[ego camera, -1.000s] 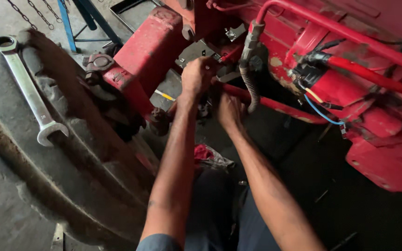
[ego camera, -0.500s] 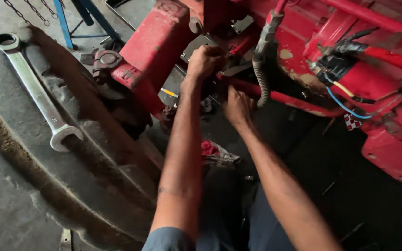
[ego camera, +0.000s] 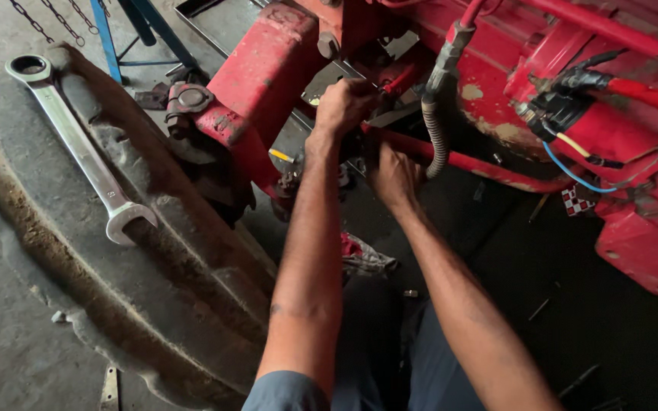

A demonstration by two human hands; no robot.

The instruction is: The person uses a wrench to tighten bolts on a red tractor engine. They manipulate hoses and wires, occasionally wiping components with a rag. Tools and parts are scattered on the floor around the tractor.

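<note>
Under the red machine at twelve o'clock, your left hand [ego camera: 344,103] has risen, its grip clenched on a fitting [ego camera: 387,82]; your right hand [ego camera: 394,175], grip hidden, stays below. Wrench [ego camera: 78,144] lies untouched at nine.

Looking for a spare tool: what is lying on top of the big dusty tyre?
A long silver combination wrench lies on the tyre, apart from both hands. Whatever is beneath the tyre is hidden.
</note>
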